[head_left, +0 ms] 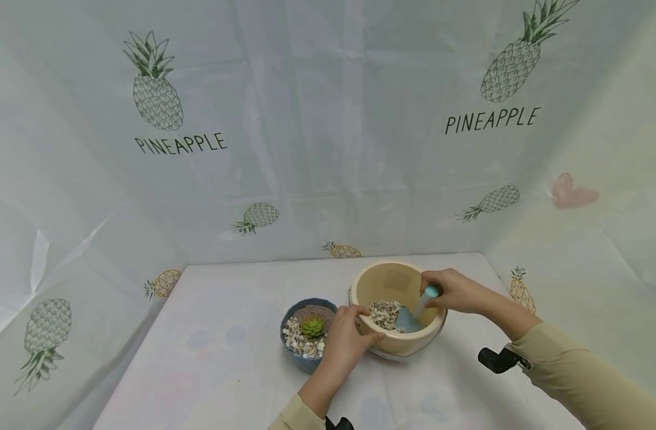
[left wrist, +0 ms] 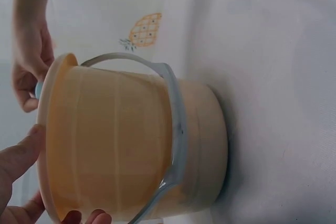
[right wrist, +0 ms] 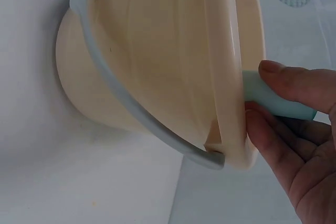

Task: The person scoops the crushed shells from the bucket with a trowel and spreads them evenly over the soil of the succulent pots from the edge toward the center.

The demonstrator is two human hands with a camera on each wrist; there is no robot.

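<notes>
Head | left grip (head_left: pixel 349 335) pinches bucket rim (head_left: pixel 408 336), partly hiding pot (head_left: pixel 304 362) | right grip (head_left: pixel 455 291) pinches scoop handle (head_left: pixel 425 301)

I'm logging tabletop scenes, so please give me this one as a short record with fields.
Left hand: left hand grips the bucket's near rim
Right hand: right hand holds the scoop by its handle
Scoop: blue scoop, blade down inside the bucket, beside the pebbles
Bucket: cream bucket, upright, grey carrying handle lowered against its outside
Bucket contents: loose pebbles
Plant: green succulent in a blue pot, left of the bucket
Pot surface: partly covered with pale stones
</notes>
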